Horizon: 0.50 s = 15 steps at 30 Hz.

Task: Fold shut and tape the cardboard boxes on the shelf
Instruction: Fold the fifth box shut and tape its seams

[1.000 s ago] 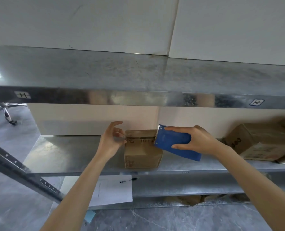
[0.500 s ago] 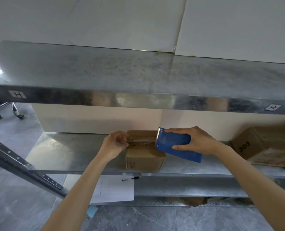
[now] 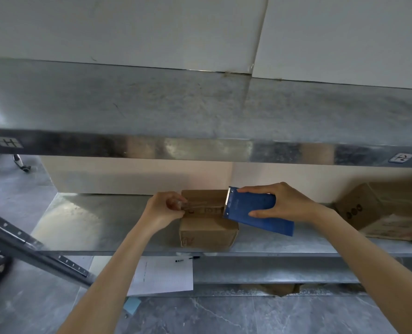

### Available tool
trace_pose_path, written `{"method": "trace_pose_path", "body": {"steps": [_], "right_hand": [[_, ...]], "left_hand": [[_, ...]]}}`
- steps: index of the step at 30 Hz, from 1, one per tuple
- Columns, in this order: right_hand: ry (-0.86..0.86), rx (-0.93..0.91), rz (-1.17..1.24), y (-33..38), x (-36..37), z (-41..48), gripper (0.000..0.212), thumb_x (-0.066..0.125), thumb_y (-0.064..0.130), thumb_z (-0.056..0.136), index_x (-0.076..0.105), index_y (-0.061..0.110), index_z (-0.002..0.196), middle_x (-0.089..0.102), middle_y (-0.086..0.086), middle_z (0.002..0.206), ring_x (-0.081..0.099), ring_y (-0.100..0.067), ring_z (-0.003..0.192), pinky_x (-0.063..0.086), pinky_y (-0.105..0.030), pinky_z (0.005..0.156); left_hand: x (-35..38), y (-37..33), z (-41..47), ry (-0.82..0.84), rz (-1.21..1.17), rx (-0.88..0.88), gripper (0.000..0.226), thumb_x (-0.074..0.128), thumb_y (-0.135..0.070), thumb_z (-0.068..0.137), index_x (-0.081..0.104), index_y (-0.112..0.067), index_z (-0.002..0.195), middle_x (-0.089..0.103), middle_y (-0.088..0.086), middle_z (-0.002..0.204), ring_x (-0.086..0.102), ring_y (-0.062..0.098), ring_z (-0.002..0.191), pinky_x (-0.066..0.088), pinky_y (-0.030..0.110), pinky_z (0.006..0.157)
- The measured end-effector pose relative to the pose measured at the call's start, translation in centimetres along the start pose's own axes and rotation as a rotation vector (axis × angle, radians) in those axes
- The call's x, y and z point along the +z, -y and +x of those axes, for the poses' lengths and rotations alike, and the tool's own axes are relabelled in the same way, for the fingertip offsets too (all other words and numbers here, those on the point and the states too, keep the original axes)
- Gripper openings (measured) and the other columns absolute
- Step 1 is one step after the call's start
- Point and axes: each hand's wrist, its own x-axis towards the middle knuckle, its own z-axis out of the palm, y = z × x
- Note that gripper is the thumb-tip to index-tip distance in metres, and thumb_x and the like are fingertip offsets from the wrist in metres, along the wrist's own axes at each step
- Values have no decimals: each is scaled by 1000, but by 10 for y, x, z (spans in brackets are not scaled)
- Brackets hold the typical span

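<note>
In the head view, taping is under way: the left hand (image 3: pixel 166 209) pinches the end of the clear tape (image 3: pixel 203 205) at the left edge of the small box (image 3: pixel 208 233) on the middle shelf (image 3: pixel 103 227), the right hand (image 3: pixel 282 203) grips the blue dispenser (image 3: pixel 255 210) at the box's right edge, and the next move, I judge, calls for pressing the strip down and cutting it.

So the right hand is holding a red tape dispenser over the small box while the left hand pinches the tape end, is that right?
Not quite: the tape dispenser is blue, not red, as the head view shows. The rest stands: the right hand holds it over the small box and the left hand pinches the tape end.
</note>
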Motion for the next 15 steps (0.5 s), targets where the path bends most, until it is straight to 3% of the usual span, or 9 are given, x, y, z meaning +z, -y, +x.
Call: {"method": "trace_pose_path", "body": {"steps": [5, 8, 12, 15], "right_hand": [[22, 7, 12, -3, -1, 3, 56, 79, 43, 78, 52, 64, 122, 52, 41, 126, 54, 10, 114, 50, -28, 100], [36, 7, 18, -3, -3, 8, 55, 79, 42, 78, 53, 64, 122, 51, 42, 127, 53, 11, 114, 49, -27, 101], [56, 9, 14, -3, -4, 13, 55, 79, 42, 79, 53, 65, 120, 51, 42, 126, 54, 10, 112, 50, -27, 100], [67, 13, 15, -2, -4, 14, 55, 79, 44, 78, 52, 66, 120, 51, 44, 125, 54, 11, 111, 50, -26, 99]], "left_hand": [[-1, 4, -2, 21, -91, -18, 28, 81, -3, 74, 75, -24, 92, 61, -12, 61, 56, -2, 59, 41, 14, 61], [-4, 5, -3, 16, -216, -64, 20, 77, -4, 80, 75, -17, 95, 71, 4, 85, 66, 11, 78, 49, 18, 69], [-4, 10, -3, -55, -388, -128, 18, 62, 6, 88, 70, -6, 99, 71, 13, 91, 66, 4, 60, 42, 8, 49], [1, 14, -3, -116, -448, -155, 24, 65, 8, 85, 63, -7, 104, 71, 16, 88, 66, 12, 62, 42, 10, 48]]}}
